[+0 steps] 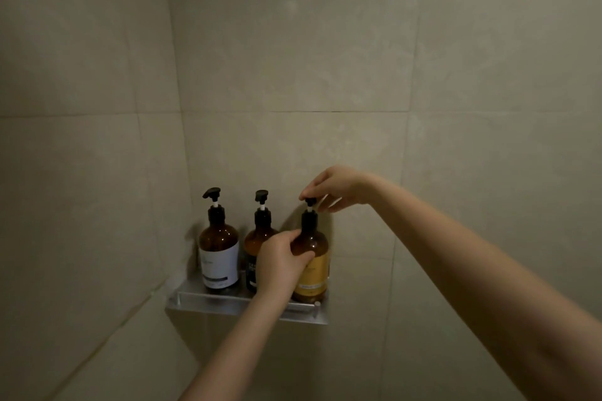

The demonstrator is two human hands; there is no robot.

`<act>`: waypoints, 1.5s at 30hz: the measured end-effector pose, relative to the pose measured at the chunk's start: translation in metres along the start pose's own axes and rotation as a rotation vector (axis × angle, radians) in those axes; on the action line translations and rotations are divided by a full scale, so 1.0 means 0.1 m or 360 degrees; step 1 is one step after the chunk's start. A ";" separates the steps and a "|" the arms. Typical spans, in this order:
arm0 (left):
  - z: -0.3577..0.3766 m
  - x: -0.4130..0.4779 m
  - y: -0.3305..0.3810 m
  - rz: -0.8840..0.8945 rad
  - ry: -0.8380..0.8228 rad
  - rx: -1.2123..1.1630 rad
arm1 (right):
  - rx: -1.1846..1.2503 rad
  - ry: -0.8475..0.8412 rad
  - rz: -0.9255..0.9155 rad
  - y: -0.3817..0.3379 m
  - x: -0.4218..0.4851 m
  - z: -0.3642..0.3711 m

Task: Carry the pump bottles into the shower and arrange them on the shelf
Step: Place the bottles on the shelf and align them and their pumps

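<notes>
Three amber pump bottles stand upright on a metal corner shelf [208, 301] in the shower. The white-label bottle [219, 254] is at the left and a dark-label bottle [257, 238] stands in the middle, partly hidden by my hand. At the right is the yellow-label bottle [313, 267]. My left hand [280, 262] grips that bottle's body from its left side. My right hand [335, 187] pinches its black pump head from above.
Beige tiled walls meet in a corner just left of the shelf. The shelf has a low front rail and a small peg at its right end [316, 304]. Wall tiles fill everything above and beside the shelf.
</notes>
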State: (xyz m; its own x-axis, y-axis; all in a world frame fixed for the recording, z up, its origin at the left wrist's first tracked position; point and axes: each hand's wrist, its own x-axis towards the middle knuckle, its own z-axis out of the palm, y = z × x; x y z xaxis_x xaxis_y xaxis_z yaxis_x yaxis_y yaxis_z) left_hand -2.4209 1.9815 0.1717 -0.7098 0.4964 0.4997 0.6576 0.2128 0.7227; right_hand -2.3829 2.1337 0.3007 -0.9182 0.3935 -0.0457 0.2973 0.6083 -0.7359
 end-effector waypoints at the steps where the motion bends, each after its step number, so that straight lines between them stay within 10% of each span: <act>1: 0.01 -0.01 0.00 0.0012 0.0006 -0.0002 | 0.0029 0.0006 -0.0001 0.01 -0.01 0.01; 18: -0.01 -0.05 -0.10 0.0106 0.0024 -0.0231 | 0.0327 0.0184 -0.0049 0.12 -0.15 0.21; 26: -0.68 0.09 -0.60 -0.0420 0.1091 -0.0504 | 0.0581 0.0576 -0.0021 0.60 -0.35 0.43; 35: -0.99 0.47 -1.15 -0.0800 0.0154 -0.0907 | 0.0337 0.0386 0.0008 1.12 -0.43 1.12; 45: -1.00 0.41 -1.10 -0.0918 0.0110 -0.1225 | 0.0341 0.0600 0.0031 1.05 -0.27 1.27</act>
State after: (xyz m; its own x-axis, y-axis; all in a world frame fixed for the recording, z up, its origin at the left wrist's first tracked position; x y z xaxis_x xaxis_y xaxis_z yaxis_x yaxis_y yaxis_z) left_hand -2.5472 1.8941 0.1604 -0.9015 0.4323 -0.0213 -0.1255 -0.2140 0.9687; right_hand -2.3604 2.0998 0.1387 -0.7413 0.6519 0.1596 0.2163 0.4572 -0.8627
